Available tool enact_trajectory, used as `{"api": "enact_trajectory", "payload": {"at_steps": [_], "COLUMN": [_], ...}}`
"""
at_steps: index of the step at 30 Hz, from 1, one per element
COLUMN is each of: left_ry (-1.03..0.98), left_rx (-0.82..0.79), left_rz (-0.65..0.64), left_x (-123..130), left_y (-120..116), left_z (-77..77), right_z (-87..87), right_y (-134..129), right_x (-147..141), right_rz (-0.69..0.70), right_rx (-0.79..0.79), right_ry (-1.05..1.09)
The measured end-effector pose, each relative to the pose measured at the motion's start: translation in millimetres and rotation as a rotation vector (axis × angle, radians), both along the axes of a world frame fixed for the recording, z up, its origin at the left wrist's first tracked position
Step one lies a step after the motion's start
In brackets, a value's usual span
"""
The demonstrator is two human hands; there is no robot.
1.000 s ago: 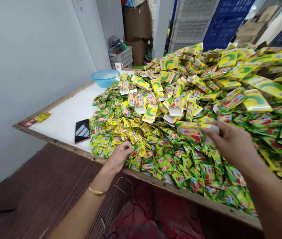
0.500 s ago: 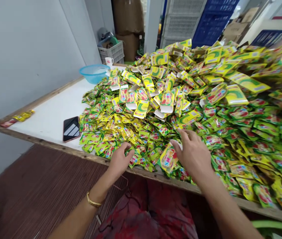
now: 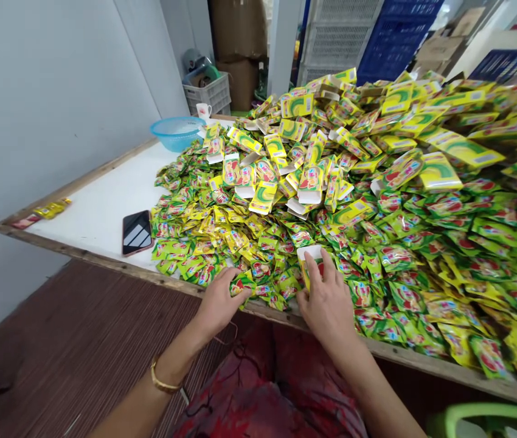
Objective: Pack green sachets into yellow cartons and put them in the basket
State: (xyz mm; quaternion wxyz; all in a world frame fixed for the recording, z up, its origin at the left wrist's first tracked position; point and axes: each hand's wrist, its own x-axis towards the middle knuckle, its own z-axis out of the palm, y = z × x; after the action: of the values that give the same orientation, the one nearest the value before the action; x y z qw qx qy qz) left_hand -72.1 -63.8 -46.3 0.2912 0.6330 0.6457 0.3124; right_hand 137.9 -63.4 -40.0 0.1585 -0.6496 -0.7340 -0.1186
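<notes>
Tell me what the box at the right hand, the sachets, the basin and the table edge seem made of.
Box: likely thin card, plain white at its opening.
Sachets: probably plastic film, perhaps foil-lined; glossy and crinkled.
Basin: apparently smooth plastic, evenly blue.
Table edge: looks like wood, brown and worn.

Right grip [image 3: 329, 304] holds a carton [image 3: 305, 267], left grip [image 3: 219, 304] is at a green sachet [image 3: 242, 283], phone [image 3: 137, 232] lying farther left

A wooden rim [image 3: 103, 260] frames the white worktop [image 3: 98, 198]. Green and yellow sachets [image 3: 235, 237] and cartons [image 3: 311, 182] heap across it; 1 phone [image 3: 137, 232] lies just beside them, yellow packets [image 3: 52, 209] lie in the left corner, 1 blue basin [image 3: 176, 139] and 1 white mug [image 3: 202, 111] stand farther back.
</notes>
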Motion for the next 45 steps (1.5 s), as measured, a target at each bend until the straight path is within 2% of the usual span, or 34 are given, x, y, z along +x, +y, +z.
{"api": "enact_trajectory", "payload": {"at_steps": [4, 8, 10, 14, 19, 22, 25, 27, 29, 31, 35, 37, 41, 43, 45], "left_ry": [-0.187, -0.517, -0.584, -0.492, -0.393, -0.343, -0.258, -0.215, -0.197, -0.192, -0.096, 0.004, 0.168, 0.202, 0.204], "left_rx": [0.002, 0.063, 0.151, 0.354, 0.434, 0.486, 0.551, 0.534, 0.424, 0.263, 0.045, 0.027, 0.102, 0.098, 0.074], "left_rz": [0.082, 0.16, 0.161, 0.192, 0.169, 0.152, 0.062, 0.023, 0.01, -0.056, -0.357, -0.481, -0.666, -0.696, -0.644], "left_x": [15, 52, 71, 89, 84, 82, 82, 79, 73, 63, 41, 34, 32, 36, 41], "left_y": [6, 32, 46, 61, 63, 58, 50, 45, 43, 47, 61, 66, 68, 66, 64], "left_z": [10.5, 19.9, 20.7, 15.4, 10.0, 10.8, 12.4, 13.6, 15.6, 19.2, 32.4, 41.3, 56.0, 57.9, 55.5], "right_z": [-12.2, -21.4, -22.4, -24.5, -28.3, -27.2, -24.3, -22.7, -22.1, -22.7, -26.0, -27.6, -28.8, -28.8, -28.8], "right_y": [2, 8, 9, 7, 6, 8, 11, 13, 14, 14, 14, 14, 14, 14, 15], "right_x": [4, 1, -2, -7, -12, -15, -14, -11, -8, -6, -6, -7, -8, -8, -7], "right_rz": [0.042, 0.094, 0.17, 0.273, 0.315, 0.288, 0.21, 0.179, 0.186, 0.229, 0.354, 0.397, 0.46, 0.475, 0.468], "right_rx": [0.017, 0.107, 0.149, 0.204, 0.175, 0.141, 0.131, 0.144, 0.163, 0.185, 0.218, 0.231, 0.259, 0.271, 0.276], "right_ry": [-0.017, 0.046, 0.089, 0.135, 0.231, 0.298, 0.352, 0.337, 0.295, 0.256, 0.177, 0.17, 0.213, 0.231, 0.239]}}
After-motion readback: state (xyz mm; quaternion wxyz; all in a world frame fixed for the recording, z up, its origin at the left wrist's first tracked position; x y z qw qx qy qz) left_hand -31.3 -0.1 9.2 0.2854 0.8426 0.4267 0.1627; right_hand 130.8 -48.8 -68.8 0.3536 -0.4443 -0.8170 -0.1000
